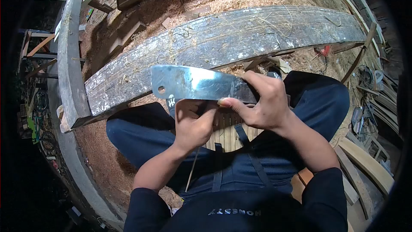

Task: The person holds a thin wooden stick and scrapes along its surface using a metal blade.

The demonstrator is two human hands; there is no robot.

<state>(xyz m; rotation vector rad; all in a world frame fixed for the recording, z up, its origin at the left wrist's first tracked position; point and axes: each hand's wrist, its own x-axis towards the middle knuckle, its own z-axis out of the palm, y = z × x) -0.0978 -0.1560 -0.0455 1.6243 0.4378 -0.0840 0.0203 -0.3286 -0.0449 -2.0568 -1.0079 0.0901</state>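
A wide, shiny metal blade [195, 82] with a small hole near its left end lies across the space above my lap. My right hand [267, 99] is closed round the blade's right end, with the thumb along the lower edge. Below the blade's middle, my left hand [194, 122] is closed, its fingers curled under the lower edge near a dark strip. Whether that strip belongs to the blade cannot be made out. The left fingertips are partly hidden.
A long, worn wooden bench plank [214, 38] curves across in front of my knees. An upright grey beam [68, 56] stands at the left. Wood shavings [103, 146] cover the ground. Curved wooden pieces [365, 163] lie at the right. Beneath my hands is a slatted wooden surface [225, 135].
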